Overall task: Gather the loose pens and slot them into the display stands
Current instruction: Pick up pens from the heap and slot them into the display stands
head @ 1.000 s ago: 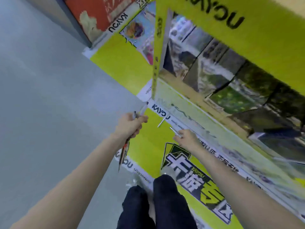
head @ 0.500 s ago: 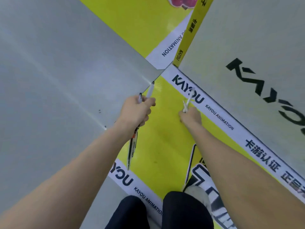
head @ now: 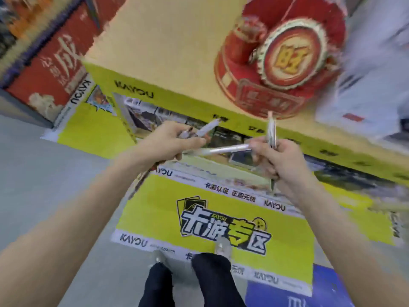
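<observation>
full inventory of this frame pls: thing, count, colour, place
pens: several, exact count unclear from blur, silvery white, held in both hands
yellow counter: one, yellow, ahead of the hands
red round box: one, red and gold, on the counter
yellow floor sticker: one, yellow with logo, under the feet
legs: two, dark trousers, bottom centre
left hand: grips pens
right hand: grips pens

"KAYOU" on yellow floor mat (head: 155, 209), counter edge (head: 177, 103).
</observation>
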`<state>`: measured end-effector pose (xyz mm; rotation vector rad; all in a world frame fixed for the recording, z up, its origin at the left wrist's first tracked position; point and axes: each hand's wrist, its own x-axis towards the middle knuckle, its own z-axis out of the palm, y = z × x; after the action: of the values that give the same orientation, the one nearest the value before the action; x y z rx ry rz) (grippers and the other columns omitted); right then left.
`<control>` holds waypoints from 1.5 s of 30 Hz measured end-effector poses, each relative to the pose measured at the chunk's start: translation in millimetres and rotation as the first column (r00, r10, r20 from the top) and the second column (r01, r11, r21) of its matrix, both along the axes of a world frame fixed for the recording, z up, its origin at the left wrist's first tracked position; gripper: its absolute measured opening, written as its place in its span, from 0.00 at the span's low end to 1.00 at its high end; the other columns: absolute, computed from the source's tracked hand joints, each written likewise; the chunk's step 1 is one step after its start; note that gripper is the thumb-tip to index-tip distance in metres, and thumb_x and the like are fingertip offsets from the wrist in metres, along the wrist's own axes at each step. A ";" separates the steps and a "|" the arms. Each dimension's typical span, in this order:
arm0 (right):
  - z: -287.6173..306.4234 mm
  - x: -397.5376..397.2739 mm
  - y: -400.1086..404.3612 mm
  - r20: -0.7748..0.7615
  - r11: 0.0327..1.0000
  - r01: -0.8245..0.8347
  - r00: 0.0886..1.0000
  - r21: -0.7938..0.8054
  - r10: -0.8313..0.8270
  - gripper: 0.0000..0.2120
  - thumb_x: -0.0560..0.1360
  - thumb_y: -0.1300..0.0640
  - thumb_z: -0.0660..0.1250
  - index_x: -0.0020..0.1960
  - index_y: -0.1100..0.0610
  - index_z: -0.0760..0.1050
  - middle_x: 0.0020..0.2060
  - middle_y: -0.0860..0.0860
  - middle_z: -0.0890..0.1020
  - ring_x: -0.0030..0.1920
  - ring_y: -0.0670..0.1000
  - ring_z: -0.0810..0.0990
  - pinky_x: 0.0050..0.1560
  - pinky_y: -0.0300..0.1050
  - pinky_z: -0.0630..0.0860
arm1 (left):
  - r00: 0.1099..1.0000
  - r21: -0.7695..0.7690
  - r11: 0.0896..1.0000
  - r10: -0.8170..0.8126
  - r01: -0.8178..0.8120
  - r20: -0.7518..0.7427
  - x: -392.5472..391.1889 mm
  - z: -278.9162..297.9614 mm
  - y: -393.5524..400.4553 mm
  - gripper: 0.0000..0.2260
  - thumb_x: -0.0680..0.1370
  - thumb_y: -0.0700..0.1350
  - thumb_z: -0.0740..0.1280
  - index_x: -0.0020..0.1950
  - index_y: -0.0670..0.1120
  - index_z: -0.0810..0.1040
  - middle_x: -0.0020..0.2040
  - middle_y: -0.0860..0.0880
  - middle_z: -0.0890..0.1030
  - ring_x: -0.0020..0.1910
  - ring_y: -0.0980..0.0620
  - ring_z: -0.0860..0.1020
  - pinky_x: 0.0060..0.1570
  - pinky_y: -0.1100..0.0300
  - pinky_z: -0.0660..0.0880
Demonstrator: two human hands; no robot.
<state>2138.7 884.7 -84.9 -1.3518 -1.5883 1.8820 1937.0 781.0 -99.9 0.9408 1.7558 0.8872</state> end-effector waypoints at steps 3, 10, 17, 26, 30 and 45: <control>84.5 72.2 41.3 -0.208 0.975 0.218 0.956 0.033 -0.207 0.03 0.73 0.63 0.65 0.40 0.59 0.74 0.24 0.49 0.69 0.17 0.41 0.57 0.17 0.32 0.52 | 0.973 0.067 0.970 -0.231 0.232 -0.012 73.9 95.1 58.2 0.09 0.75 0.46 0.69 0.42 0.41 0.80 0.23 0.56 0.68 0.22 0.58 0.64 0.23 0.67 0.59; 150.8 273.6 107.0 -0.429 0.881 0.467 0.812 0.070 -0.396 0.11 0.77 0.61 0.64 0.35 0.60 0.73 0.20 0.51 0.64 0.17 0.43 0.57 0.17 0.34 0.53 | 0.921 0.206 0.901 -0.390 0.382 -0.004 287.9 174.4 171.5 0.04 0.76 0.41 0.67 0.44 0.44 0.82 0.26 0.50 0.73 0.20 0.59 0.64 0.22 0.67 0.61; 141.2 474.2 189.4 -0.229 0.532 0.774 0.618 0.344 -0.752 0.14 0.78 0.55 0.64 0.38 0.63 0.67 0.21 0.50 0.65 0.20 0.43 0.58 0.23 0.38 0.58 | 0.860 0.192 0.853 -0.427 0.486 -0.281 462.1 180.3 280.0 0.10 0.78 0.44 0.66 0.45 0.39 0.81 0.34 0.40 0.80 0.24 0.56 0.72 0.27 0.63 0.68; 121.4 515.3 297.6 0.081 0.457 0.385 0.688 0.802 -0.721 0.21 0.79 0.55 0.62 0.30 0.54 0.57 0.24 0.50 0.62 0.24 0.47 0.59 0.28 0.40 0.54 | 0.694 0.248 0.839 -0.196 0.484 -0.693 507.2 156.5 390.8 0.07 0.78 0.45 0.63 0.46 0.43 0.78 0.45 0.45 0.80 0.46 0.44 0.78 0.42 0.55 0.70; 97.6 503.2 337.7 0.280 0.537 0.111 0.757 0.836 -0.591 0.18 0.79 0.56 0.61 0.34 0.54 0.59 0.24 0.47 0.60 0.24 0.45 0.59 0.26 0.40 0.53 | 0.690 0.224 0.852 -0.201 0.474 -0.695 501.7 149.9 424.7 0.13 0.79 0.45 0.62 0.61 0.44 0.78 0.64 0.51 0.76 0.57 0.48 0.77 0.52 0.57 0.71; 69.3 481.8 386.5 0.623 0.658 -0.301 0.710 0.690 -0.328 0.11 0.80 0.56 0.60 0.53 0.65 0.72 0.32 0.53 0.71 0.27 0.51 0.67 0.24 0.38 0.57 | 0.822 0.162 0.950 -0.136 0.266 -0.553 498.9 137.2 455.7 0.13 0.77 0.46 0.64 0.59 0.44 0.80 0.59 0.50 0.77 0.49 0.55 0.72 0.45 0.63 0.65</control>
<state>2620.5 1271.2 -15.6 -1.6890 -2.3102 0.3906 2435.9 1236.7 37.2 1.6287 1.9848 0.7410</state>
